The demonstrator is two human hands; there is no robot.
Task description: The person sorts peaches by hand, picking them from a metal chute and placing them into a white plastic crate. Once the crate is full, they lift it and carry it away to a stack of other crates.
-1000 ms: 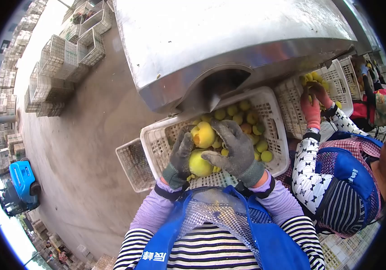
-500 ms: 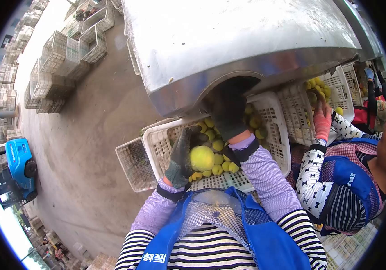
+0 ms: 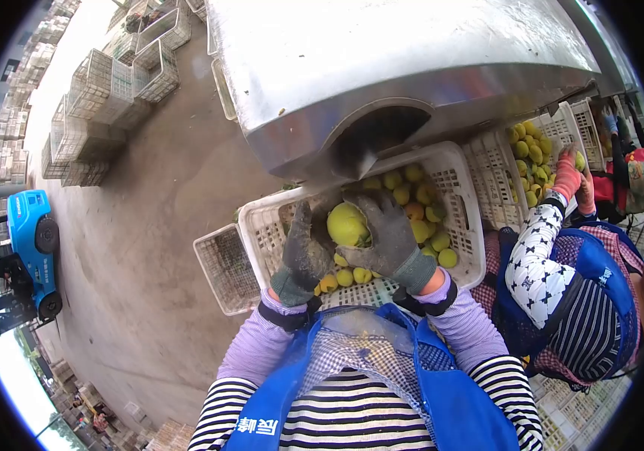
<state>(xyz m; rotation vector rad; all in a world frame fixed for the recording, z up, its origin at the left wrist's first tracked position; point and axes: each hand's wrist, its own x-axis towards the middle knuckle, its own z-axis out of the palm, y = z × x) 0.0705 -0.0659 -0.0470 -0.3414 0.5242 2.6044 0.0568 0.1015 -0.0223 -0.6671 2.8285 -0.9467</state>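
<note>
Over a white plastic crate (image 3: 474, 225) holding several yellow-green fruits (image 3: 421, 197), both of my hands are in dark, dirty gloves. My right hand (image 3: 393, 233) is wrapped round a large yellow-green fruit (image 3: 346, 224) from its right side. On the fruit's left, my left hand (image 3: 303, 252) is close beside it with fingers pointing up; whether it touches the fruit or holds anything else is unclear. Smaller fruits show below and to the right of my hands. The crate's far edge sits under the dark opening (image 3: 382, 131) of a metal machine.
The metal machine (image 3: 405, 45) fills the top centre. A co-worker (image 3: 577, 293) at the right reaches into another fruit crate (image 3: 562, 128). An empty crate (image 3: 226, 269) stands left of mine. Farther left are stacked crates (image 3: 100, 90) and a blue forklift (image 3: 30, 225).
My right hand has come back from the machine's opening to the large fruit, which has shifted slightly up and right. The co-worker's hands have moved right, and the forklift has shifted up in view.
</note>
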